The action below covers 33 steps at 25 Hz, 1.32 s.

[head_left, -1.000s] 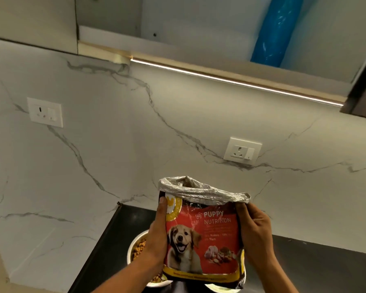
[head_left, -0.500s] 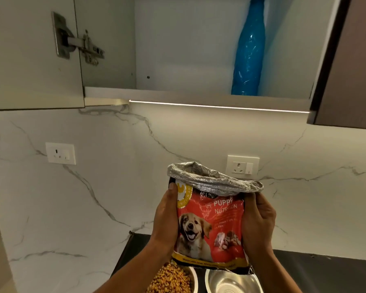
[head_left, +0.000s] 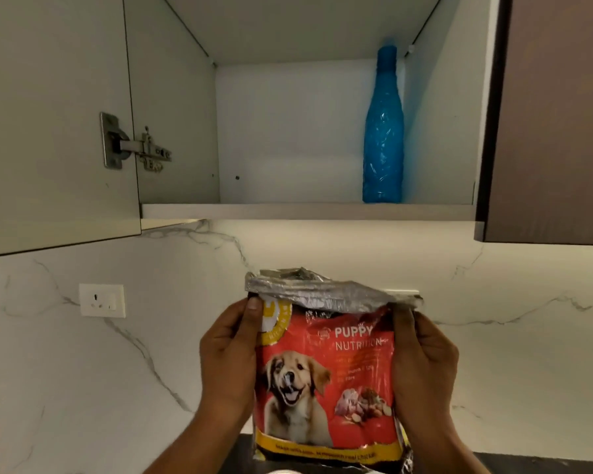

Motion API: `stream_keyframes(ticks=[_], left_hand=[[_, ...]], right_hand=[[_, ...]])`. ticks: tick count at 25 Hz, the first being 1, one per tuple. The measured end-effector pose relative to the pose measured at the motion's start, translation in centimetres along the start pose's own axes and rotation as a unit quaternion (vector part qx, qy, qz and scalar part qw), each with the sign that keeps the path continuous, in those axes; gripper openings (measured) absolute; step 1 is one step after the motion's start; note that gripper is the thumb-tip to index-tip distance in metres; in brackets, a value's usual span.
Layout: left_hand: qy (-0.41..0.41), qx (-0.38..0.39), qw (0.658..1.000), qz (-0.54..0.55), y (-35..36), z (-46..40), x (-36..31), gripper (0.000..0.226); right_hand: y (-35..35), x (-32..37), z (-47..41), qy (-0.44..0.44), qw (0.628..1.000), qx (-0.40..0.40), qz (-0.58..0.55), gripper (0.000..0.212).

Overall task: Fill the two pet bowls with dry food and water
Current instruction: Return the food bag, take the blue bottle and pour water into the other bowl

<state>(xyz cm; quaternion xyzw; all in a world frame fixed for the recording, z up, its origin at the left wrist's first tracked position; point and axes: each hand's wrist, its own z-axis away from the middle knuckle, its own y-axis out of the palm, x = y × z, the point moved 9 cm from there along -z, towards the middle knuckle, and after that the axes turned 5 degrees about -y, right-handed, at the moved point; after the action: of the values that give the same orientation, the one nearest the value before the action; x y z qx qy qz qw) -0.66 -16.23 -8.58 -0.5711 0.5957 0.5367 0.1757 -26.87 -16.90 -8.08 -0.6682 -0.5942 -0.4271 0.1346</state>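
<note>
The bag (head_left: 326, 381) in my hands is red, with a golden-brown puppy printed on the front, white lettering, a yellow band along its bottom edge and a yellow badge at the top corner; its folded top is crinkled silver foil. The bottle (head_left: 383, 138) on the cupboard shelf (head_left: 305, 211) is bright blue. The wall (head_left: 65, 388) is white marble with grey veins. The counter (head_left: 528, 465) is black. The cupboard door (head_left: 555, 114) to my right is dark brown.
</note>
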Motion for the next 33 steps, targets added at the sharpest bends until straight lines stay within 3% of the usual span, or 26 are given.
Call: stream_keyframes(ticks=[7, 10, 18, 26, 30, 33], left_hand=[[0.175, -0.029, 0.984, -0.023, 1.4, -2.1, -13.8, 0.024], [0.207, -0.011, 0.978, -0.022, 3.5, -3.3, -19.3, 0.016], [0.219, 0.028, 0.975, -0.03, 8.9, -11.3, -30.0, 0.023], [0.195, 0.016, 0.978, -0.072, 9.8, -18.7, -28.9, 0.024], [0.144, -0.007, 0.986, -0.083, 7.7, -21.4, -23.9, 0.022], [0.135, -0.027, 0.989, -0.049, 6.0, -22.3, -23.1, 0.02]], right_hand=[[3.9, 11.3, -4.9, -0.102, 0.994, 0.027, 0.024, 0.046], [6.6, 15.9, -7.8, -0.134, 0.989, 0.056, -0.03, 0.042], [15.1, 22.4, -18.2, -0.146, 0.976, 0.09, -0.133, 0.041], [20.3, 19.7, -23.2, -0.18, 0.976, 0.087, -0.087, 0.035], [21.4, 13.6, -23.5, -0.124, 0.985, 0.122, -0.021, 0.033], [21.0, 12.4, -23.7, -0.089, 0.986, 0.131, -0.047, 0.031]])
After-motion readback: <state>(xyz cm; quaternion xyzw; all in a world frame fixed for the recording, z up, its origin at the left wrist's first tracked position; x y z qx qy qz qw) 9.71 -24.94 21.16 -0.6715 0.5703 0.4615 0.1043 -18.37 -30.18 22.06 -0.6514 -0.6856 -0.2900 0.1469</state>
